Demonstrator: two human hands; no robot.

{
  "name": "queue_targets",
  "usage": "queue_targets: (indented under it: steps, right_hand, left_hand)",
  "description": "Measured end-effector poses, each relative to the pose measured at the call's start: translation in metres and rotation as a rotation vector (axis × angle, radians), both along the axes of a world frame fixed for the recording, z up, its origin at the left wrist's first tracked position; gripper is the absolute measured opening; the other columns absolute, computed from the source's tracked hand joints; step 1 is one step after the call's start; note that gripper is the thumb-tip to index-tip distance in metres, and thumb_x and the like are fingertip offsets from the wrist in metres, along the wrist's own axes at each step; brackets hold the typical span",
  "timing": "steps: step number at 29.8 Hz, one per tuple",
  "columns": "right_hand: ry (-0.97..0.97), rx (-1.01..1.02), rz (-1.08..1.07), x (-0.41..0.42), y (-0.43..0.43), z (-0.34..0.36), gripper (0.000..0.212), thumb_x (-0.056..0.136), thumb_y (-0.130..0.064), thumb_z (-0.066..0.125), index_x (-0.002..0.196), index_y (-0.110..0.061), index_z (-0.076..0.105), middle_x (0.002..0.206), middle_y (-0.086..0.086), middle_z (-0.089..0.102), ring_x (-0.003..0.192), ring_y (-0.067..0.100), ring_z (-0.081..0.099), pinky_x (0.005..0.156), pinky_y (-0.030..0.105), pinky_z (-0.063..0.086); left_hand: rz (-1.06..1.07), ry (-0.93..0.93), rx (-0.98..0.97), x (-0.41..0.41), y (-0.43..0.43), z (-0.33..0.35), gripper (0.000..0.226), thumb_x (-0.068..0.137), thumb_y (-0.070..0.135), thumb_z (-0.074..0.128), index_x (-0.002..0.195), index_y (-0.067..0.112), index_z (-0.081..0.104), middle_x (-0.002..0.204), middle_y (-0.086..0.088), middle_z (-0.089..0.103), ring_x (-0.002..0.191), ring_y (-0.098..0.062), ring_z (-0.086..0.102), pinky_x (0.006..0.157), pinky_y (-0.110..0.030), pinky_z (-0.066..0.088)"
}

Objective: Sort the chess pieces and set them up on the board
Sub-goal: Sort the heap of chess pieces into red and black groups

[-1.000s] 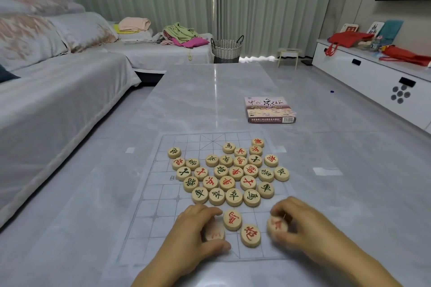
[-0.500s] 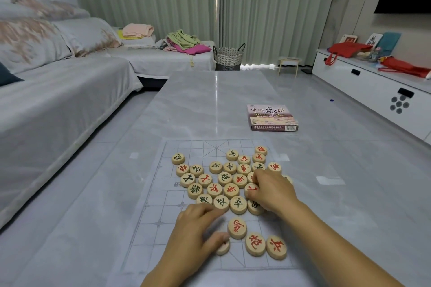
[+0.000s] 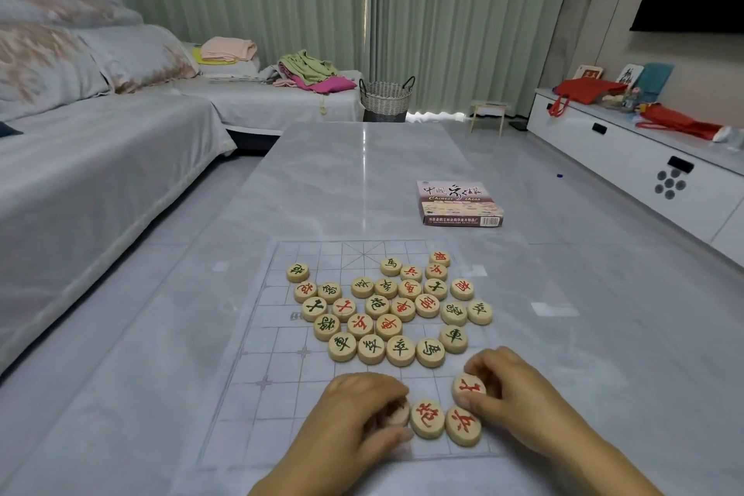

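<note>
A thin clear board sheet [image 3: 257,407] with a printed grid lies on the grey table. Several round wooden pieces with red or green characters sit bunched in a cluster [image 3: 388,310] on its middle. Near the front edge lie two red pieces [image 3: 427,418] [image 3: 463,425] side by side. My left hand [image 3: 354,423] curls over a piece [image 3: 396,413] just left of them, mostly hiding it. My right hand [image 3: 515,399] pinches a red-marked piece [image 3: 469,389], tilted, right above those two.
A Chinese chess box [image 3: 459,203] lies on the table beyond the board, to the right. A covered sofa [image 3: 92,173] runs along the left. A white cabinet [image 3: 644,157] stands at the right, and a wicker basket [image 3: 385,99] beyond the table's far end.
My right hand has pulled back from the cluster toward me with a red piece in its fingers. One red piece near my left hand has shifted under it. The view tilted slightly down.
</note>
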State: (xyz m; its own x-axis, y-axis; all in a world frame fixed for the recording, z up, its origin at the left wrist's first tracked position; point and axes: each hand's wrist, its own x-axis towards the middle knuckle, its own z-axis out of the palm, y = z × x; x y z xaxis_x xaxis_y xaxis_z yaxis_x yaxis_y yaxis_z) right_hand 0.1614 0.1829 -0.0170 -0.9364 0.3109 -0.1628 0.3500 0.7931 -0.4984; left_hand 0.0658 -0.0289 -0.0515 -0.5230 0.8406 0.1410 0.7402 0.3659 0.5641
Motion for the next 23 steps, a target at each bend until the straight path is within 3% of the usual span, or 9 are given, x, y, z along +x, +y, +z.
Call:
queue_targets:
  steps: [3, 5, 7, 11, 15, 18, 23]
  right_hand:
    - [0.07, -0.211, -0.056, 0.001, 0.009, -0.007, 0.016, 0.082, -0.04, 0.064, 0.094, -0.033, 0.054, 0.096, -0.009, 0.053, 0.082, 0.006, 0.054, 0.07, 0.015, 0.042]
    - [0.095, -0.245, -0.07, -0.001, 0.013, -0.008, 0.01, 0.088, -0.038, 0.056, 0.095, -0.031, 0.055, 0.096, -0.009, 0.055, 0.084, 0.005, 0.054, 0.071, 0.016, 0.042]
    - [0.115, -0.196, -0.063, -0.004, 0.016, -0.011, 0.01, 0.09, -0.037, 0.052, 0.095, -0.03, 0.056, 0.096, -0.012, 0.056, 0.085, 0.003, 0.054, 0.072, 0.017, 0.043]
    - [0.117, -0.079, -0.052, -0.009, 0.018, -0.016, 0.01, 0.09, -0.04, 0.051, 0.094, -0.033, 0.057, 0.096, -0.013, 0.056, 0.085, 0.003, 0.052, 0.078, 0.024, 0.045]
    - [0.143, -0.107, -0.058, -0.009, 0.023, -0.017, 0.008, 0.09, -0.036, 0.053, 0.092, -0.031, 0.058, 0.096, -0.011, 0.06, 0.087, 0.005, 0.055, 0.081, 0.029, 0.048]
    - [0.151, -0.1, -0.045, -0.009, 0.023, -0.017, 0.006, 0.09, -0.036, 0.053, 0.09, -0.032, 0.058, 0.095, -0.011, 0.059, 0.086, 0.006, 0.054, 0.079, 0.028, 0.047]
    - [0.145, -0.056, -0.038, -0.01, 0.022, -0.019, 0.004, 0.09, -0.038, 0.052, 0.089, -0.035, 0.055, 0.096, -0.011, 0.058, 0.085, 0.006, 0.053, 0.078, 0.027, 0.047]
  left_hand:
    - [0.169, -0.054, 0.112, -0.007, 0.0, 0.004, 0.048, 0.075, 0.062, 0.043, 0.113, 0.036, 0.058, 0.106, 0.037, 0.045, 0.107, 0.013, 0.042, 0.094, -0.01, 0.033]
    - [0.289, -0.023, 0.152, -0.017, 0.001, 0.009, 0.029, 0.085, 0.041, 0.054, 0.11, 0.03, 0.061, 0.105, 0.027, 0.051, 0.101, 0.01, 0.045, 0.089, -0.008, 0.035]
    - [0.377, 0.058, 0.148, -0.029, 0.009, 0.017, 0.024, 0.089, 0.026, 0.056, 0.113, 0.024, 0.062, 0.108, 0.016, 0.054, 0.1, 0.003, 0.046, 0.092, -0.013, 0.038]
    - [0.428, 0.169, -0.038, -0.047, 0.048, 0.03, 0.029, 0.09, 0.032, 0.053, 0.116, 0.021, 0.06, 0.119, 0.004, 0.057, 0.113, -0.016, 0.045, 0.094, -0.028, 0.035]
    - [0.495, 0.245, -0.353, -0.056, 0.082, 0.037, 0.026, 0.086, 0.037, 0.055, 0.097, 0.014, 0.061, 0.107, -0.006, 0.063, 0.1, -0.025, 0.053, 0.078, -0.033, 0.039]
    - [0.541, 0.129, -0.325, -0.061, 0.087, 0.04, 0.019, 0.084, 0.031, 0.06, 0.093, 0.015, 0.061, 0.099, -0.006, 0.067, 0.088, -0.024, 0.057, 0.073, -0.033, 0.043]
    - [0.504, 0.071, -0.198, -0.063, 0.069, 0.044, 0.026, 0.081, 0.031, 0.065, 0.101, 0.015, 0.06, 0.103, -0.003, 0.064, 0.094, -0.022, 0.056, 0.079, -0.034, 0.047]
